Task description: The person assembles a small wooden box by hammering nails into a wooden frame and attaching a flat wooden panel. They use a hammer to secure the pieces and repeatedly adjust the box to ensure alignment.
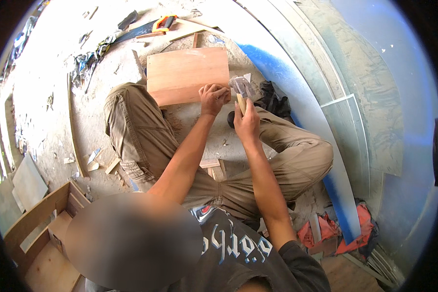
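A reddish-brown wooden board (187,73) sits in front of me between my knees, its near edge tilted. My left hand (213,99) is closed at its near right corner, the fingers curled over the edge; their undersides are hidden. In my right hand (247,119) is a tool with a pale wooden handle (241,103), gripped with the thumb along it. The wide grey metal head (242,86) of this tool is just right of the board's right edge and left hand. Whether head and board touch, I cannot tell.
A handsaw (140,31) with an orange and black handle lies beyond the board among wood strips. Glass sheets (343,126) and a blue-and-white panel (272,65) line the right side. An open wooden frame (39,216) stands at lower left. Wood scraps (113,165) litter the floor.
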### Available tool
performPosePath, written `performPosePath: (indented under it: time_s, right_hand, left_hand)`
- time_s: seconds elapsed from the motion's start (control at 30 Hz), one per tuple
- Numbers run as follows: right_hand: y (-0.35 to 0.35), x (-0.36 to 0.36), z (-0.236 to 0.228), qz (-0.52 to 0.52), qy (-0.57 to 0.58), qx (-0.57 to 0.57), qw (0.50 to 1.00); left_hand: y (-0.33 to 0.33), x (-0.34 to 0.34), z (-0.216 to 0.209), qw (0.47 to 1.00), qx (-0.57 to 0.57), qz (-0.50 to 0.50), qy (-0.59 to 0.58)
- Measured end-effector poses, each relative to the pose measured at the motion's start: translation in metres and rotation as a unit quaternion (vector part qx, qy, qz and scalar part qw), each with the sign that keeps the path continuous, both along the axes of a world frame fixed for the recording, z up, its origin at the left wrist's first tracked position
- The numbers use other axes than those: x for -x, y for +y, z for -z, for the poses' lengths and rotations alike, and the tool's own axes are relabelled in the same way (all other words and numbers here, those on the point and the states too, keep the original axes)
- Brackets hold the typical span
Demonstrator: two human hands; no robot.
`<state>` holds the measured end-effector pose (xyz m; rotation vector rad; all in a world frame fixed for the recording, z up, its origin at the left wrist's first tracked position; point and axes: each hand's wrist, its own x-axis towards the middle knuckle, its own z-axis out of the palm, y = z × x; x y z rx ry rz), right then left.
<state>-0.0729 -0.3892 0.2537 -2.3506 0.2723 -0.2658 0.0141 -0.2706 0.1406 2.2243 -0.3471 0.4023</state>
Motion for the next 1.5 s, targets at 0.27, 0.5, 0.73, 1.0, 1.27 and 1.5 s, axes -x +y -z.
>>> performPosePath:
  time_s: [0.27, 0.5, 0.73, 1.0, 1.27, 1.5]
  right_hand:
    - [-0.001, 0.004, 0.008, -0.009, 0.012, 0.014, 1.0]
    - [-0.002, 0.005, 0.011, -0.017, 0.065, 0.042, 0.997]
    - [0.001, 0.007, 0.009, 0.0, 0.023, 0.03, 0.999]
    - [-0.001, 0.004, 0.016, 0.005, 0.013, 0.027, 1.0]
    - [0.001, 0.009, 0.013, 0.002, 0.067, 0.024, 0.997]
    - [-0.001, 0.007, 0.013, 0.004, 0.069, 0.027, 0.997]
  left_hand:
    - [-0.001, 0.003, -0.004, 1.0, -0.003, 0.007, 0.011]
    - [0.0, 0.002, 0.001, 1.0, -0.001, 0.002, 0.012]
    - [0.003, 0.001, -0.001, 1.0, 0.008, 0.016, 0.007]
    - [0.01, 0.007, -0.007, 0.997, -0.024, 0.072, 0.005]
    - [0.012, 0.009, -0.009, 0.995, -0.047, 0.089, 0.008]
    - [0.012, 0.009, -0.009, 0.995, -0.039, 0.09, 0.014]
